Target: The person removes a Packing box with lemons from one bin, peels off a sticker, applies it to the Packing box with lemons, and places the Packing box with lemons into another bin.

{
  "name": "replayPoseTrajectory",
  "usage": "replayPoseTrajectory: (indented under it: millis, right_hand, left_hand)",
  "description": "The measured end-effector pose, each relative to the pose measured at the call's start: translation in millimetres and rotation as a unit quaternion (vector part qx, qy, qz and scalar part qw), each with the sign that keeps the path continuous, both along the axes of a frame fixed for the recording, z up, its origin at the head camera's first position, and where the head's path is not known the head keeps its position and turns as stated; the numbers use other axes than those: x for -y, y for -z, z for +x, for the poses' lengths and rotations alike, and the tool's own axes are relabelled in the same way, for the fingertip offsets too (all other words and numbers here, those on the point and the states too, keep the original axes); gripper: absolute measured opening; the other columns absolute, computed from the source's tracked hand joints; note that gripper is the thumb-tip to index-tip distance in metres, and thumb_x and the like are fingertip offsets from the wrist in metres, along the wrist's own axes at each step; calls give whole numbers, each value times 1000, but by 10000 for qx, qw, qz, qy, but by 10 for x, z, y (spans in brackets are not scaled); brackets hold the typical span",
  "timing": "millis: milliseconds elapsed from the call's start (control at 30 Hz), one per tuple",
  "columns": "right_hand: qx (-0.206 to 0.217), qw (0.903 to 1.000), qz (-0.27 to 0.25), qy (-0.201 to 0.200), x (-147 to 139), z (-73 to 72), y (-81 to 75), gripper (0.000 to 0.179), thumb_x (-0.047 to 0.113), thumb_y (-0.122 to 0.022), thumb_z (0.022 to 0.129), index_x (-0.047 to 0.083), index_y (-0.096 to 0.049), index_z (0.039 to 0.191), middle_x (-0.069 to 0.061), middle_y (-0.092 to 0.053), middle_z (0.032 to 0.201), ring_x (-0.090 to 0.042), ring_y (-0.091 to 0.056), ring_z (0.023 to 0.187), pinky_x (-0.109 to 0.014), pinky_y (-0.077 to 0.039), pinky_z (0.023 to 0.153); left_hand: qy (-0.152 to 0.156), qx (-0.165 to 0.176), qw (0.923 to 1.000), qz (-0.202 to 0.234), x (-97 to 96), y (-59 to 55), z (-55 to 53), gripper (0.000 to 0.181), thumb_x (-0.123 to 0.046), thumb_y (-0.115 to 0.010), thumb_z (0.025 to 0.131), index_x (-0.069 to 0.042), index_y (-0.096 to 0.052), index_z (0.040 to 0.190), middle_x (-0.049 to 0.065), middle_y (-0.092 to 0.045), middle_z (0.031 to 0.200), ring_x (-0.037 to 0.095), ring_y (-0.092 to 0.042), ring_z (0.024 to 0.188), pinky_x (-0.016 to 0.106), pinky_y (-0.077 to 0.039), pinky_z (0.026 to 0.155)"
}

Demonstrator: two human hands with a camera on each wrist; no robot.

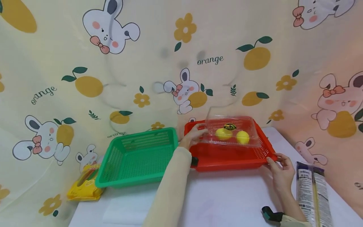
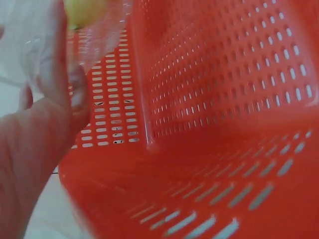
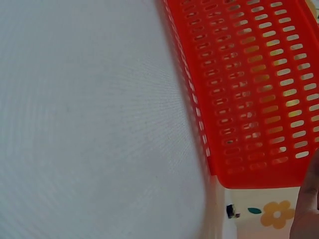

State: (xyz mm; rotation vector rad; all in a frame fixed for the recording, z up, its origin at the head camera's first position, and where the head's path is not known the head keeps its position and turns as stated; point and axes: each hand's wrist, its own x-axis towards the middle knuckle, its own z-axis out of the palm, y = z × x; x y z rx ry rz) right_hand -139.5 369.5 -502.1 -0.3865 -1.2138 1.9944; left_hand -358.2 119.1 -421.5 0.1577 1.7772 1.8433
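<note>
A clear plastic box (image 1: 233, 130) with a dark label holds two yellow lemons (image 1: 224, 134) and sits tilted over the red basket (image 1: 229, 164). My left hand (image 1: 193, 137) grips the box by its left end. The left wrist view shows that hand's fingers against the clear plastic, with a lemon (image 2: 84, 11) blurred behind it. At the basket's front right corner, my right hand (image 1: 283, 173) pinches the rim between thumb and fingers. Only part of that hand (image 3: 306, 204) shows in the right wrist view, beside the basket's slotted side (image 3: 259, 99).
A green basket (image 1: 136, 181) stands left of the red one. Beside it lies a yellow packet (image 1: 86, 186). A long clear and purple packet (image 1: 313, 192) lies at the right of the white table (image 1: 221, 198). A printed curtain (image 1: 158, 63) hangs behind.
</note>
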Motion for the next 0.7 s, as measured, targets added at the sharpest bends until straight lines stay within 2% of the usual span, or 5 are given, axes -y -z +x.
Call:
replayPoseTrajectory:
  millis: [167, 333, 567, 700]
  right_hand:
    - [208, 9997, 73, 63, 35, -21, 23, 33, -10, -65, 90, -6, -56, 122, -11, -54, 105, -10, -71, 83, -24, -58, 62]
    - [85, 9999, 41, 70, 46, -24, 25, 33, -12, -64, 90, -8, -55, 121, -11, -55, 103, -10, -72, 79, -24, -58, 62]
    - [-26, 9999, -44, 94, 22, -27, 23, 34, -13, -64, 89, -10, -55, 122, -12, -56, 104, -12, -72, 82, -24, -58, 62]
    - [114, 9999, -63, 69, 11, -25, 23, 34, -12, -64, 90, -7, -56, 123, -11, -55, 106, -11, -72, 84, -23, -58, 62]
  left_hand:
    - [143, 224, 9996, -29, 76, 125, -19, 60, -13, -70, 93, -22, -41, 144, 9, -56, 126, 28, -60, 110, 42, -59, 84]
    - [137, 462, 9988, 56, 98, 222, -19, 60, -10, -70, 92, -24, -40, 143, 10, -55, 128, 29, -61, 109, 43, -59, 83]
    - [246, 603, 9976, 221, 61, 236, -4, 65, -8, -70, 92, -27, -36, 144, 11, -53, 130, 30, -59, 110, 43, -59, 85]
    - [292, 669, 9973, 15, 76, 223, 12, 71, -8, -74, 88, -27, -35, 144, 11, -53, 128, 30, -60, 107, 42, -59, 83]
